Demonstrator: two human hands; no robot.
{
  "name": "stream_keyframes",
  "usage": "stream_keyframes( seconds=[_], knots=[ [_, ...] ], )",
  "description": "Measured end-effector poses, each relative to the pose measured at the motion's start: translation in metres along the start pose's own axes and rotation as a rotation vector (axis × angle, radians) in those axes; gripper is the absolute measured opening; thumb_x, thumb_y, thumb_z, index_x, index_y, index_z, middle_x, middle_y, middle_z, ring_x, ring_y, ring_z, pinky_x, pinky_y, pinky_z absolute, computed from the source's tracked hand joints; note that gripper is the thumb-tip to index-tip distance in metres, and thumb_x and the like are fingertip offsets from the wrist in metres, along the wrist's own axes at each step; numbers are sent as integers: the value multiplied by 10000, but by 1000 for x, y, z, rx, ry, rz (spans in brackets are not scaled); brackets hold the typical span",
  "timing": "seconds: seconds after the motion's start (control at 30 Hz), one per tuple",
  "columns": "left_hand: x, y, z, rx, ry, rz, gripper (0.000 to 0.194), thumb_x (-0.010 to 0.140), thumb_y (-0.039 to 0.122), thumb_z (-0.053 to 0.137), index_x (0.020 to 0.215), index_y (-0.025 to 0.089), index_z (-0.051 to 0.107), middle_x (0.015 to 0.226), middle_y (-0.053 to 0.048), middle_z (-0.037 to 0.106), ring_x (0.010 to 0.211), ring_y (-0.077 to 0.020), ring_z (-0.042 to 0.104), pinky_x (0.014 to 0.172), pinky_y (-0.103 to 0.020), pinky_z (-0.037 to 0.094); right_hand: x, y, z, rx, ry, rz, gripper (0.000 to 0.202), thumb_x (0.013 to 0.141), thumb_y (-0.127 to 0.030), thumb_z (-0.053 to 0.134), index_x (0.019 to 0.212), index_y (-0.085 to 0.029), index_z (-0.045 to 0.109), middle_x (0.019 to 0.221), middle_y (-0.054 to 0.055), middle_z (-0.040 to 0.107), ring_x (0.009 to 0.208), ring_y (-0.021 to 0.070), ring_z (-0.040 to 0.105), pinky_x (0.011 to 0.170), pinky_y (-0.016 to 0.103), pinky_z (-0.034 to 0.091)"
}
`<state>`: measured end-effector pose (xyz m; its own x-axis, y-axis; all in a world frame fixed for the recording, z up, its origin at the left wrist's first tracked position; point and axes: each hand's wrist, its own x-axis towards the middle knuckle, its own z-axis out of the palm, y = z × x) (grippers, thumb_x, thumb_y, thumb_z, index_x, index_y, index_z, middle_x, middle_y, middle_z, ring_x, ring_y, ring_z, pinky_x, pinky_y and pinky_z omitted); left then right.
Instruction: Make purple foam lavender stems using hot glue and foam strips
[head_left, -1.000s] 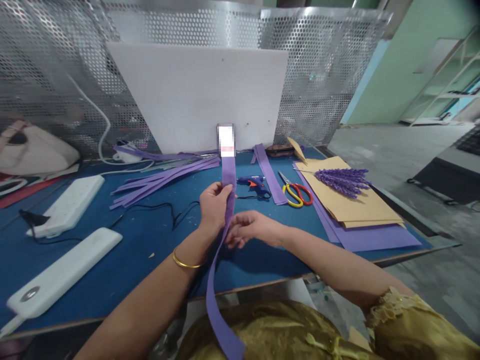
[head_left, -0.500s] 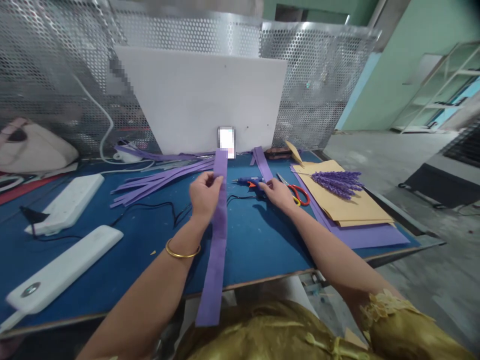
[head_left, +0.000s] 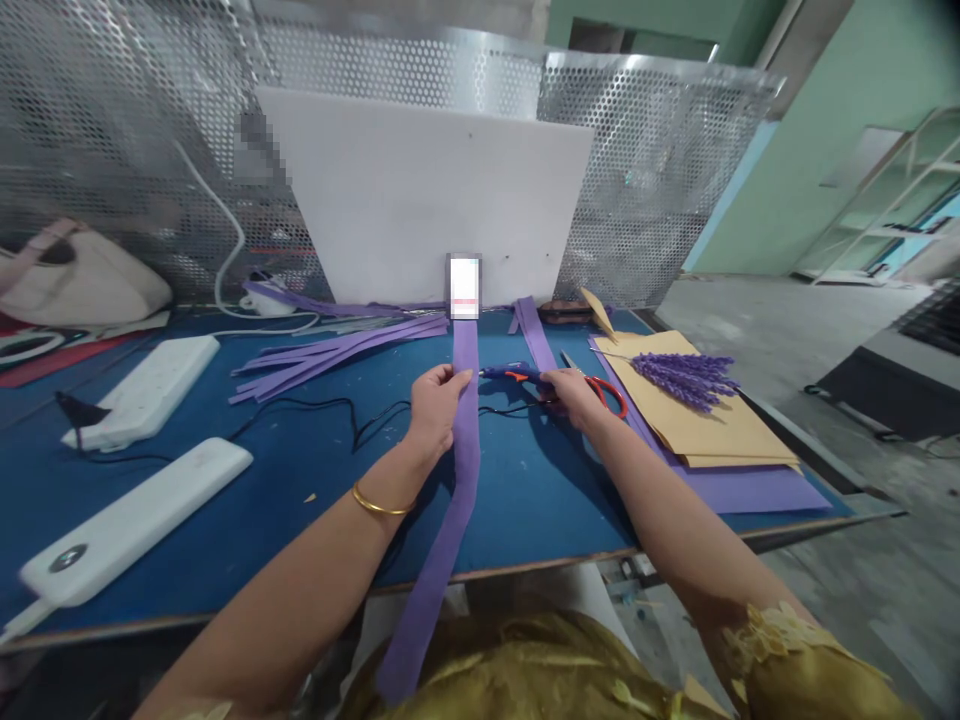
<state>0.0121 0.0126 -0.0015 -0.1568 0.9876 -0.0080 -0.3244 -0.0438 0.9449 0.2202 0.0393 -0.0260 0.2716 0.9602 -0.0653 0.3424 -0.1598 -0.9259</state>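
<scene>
A long purple paper strip (head_left: 466,440) runs from near the phone down over the table's front edge. My left hand (head_left: 436,402) pinches it at its left side, thumb on top. My right hand (head_left: 571,392) is closed around the handle of a blue glue gun (head_left: 517,372) with an orange trigger. The nozzle points left and reaches the strip's right edge, close to my left thumb; I cannot tell if it touches. Red-handled scissors (head_left: 611,396) lie beside my right hand, partly hidden by it. Another purple strip (head_left: 534,335) lies behind the glue gun.
Several purple strips (head_left: 330,360) lie at the left. Purple flower sprigs (head_left: 686,378) rest on tan sheets (head_left: 712,435) at the right. A phone (head_left: 464,285) leans against a white board (head_left: 442,200). A white power strip (head_left: 157,385) and a white device (head_left: 142,520) occupy the left; a black cord crosses the table.
The glue gun's nozzle has come up to the strip's edge. The strip's upper end has dropped below the phone screen, and its lower part now bends. The whole view has shifted slightly.
</scene>
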Motion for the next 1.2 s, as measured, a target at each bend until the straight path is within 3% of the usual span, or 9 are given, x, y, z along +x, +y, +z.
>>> stream_keyframes(
  seconds=[0.13, 0.27, 0.4, 0.47, 0.57, 0.67, 0.77, 1.0, 1.2],
  knots=[
    [2, 2, 0, -41, 50, 53, 276, 517, 305, 810, 678, 144, 654, 596, 37, 598, 533, -81, 486, 517, -211, 396, -6, -4, 1, 287, 30, -44, 257, 728, -449, 597, 761, -208, 515, 624, 45, 623, 550, 176, 621, 478, 266, 445],
    [2, 3, -1, -22, 44, 53, 288, 519, 321, 816, 677, 144, 652, 596, 37, 594, 531, -81, 484, 508, -211, 389, -24, -18, 6, 552, 175, -325, 363, 683, -407, 668, 962, -221, 530, 930, 28, 657, 793, 149, 655, 719, 285, 536],
    [-1, 3, 0, -7, 22, 65, 286, 537, 332, 814, 680, 147, 650, 591, 40, 591, 521, -81, 484, 513, -214, 402, -41, -26, 10, 695, -53, -329, 379, 659, -376, 751, 954, -205, 586, 907, 10, 644, 639, 108, 598, 644, 279, 512],
    [-2, 4, 1, -2, 18, 70, 276, 546, 333, 812, 677, 150, 652, 585, 40, 590, 522, -84, 488, 516, -215, 407, -46, -26, 10, 701, -137, -242, 357, 692, -416, 741, 938, -190, 617, 749, -20, 603, 521, 92, 524, 545, 269, 460],
    [-6, 5, 2, 3, 2, 66, 267, 559, 337, 811, 680, 154, 659, 588, 39, 592, 532, -89, 494, 521, -215, 409, -52, -26, 9, 612, -40, -310, 332, 742, -439, 715, 955, -194, 647, 607, -47, 545, 493, 108, 499, 516, 265, 431],
    [-9, 5, 3, -5, -20, 75, 248, 586, 326, 808, 700, 153, 671, 629, 29, 615, 559, -90, 505, 544, -215, 416, -60, -29, 7, 524, 31, -434, 280, 765, -415, 708, 944, -205, 660, 732, -4, 648, 522, 108, 526, 534, 271, 445],
    [-11, 5, 3, -6, -30, 94, 217, 617, 306, 792, 738, 153, 697, 686, 13, 651, 596, -97, 527, 577, -218, 430, -69, -34, 5, 491, -41, -432, 259, 774, -422, 695, 909, -206, 653, 842, 31, 694, 495, 94, 508, 509, 278, 441],
    [-16, 4, 4, 101, -39, 159, 185, 686, 318, 759, 776, 162, 718, 715, 1, 665, 618, -114, 538, 597, -228, 424, -81, -34, 7, 407, -47, -495, 362, 810, -567, 653, 840, -207, 626, 688, 19, 632, 487, 115, 495, 466, 284, 398],
    [-23, 6, 6, 194, -56, 218, 155, 721, 319, 735, 738, 168, 706, 662, 12, 628, 580, -108, 498, 555, -223, 387, -80, -29, 10, 318, 16, -513, 311, 847, -512, 641, 867, -202, 623, 569, -26, 538, 509, 128, 493, 533, 291, 428]
  ],
)
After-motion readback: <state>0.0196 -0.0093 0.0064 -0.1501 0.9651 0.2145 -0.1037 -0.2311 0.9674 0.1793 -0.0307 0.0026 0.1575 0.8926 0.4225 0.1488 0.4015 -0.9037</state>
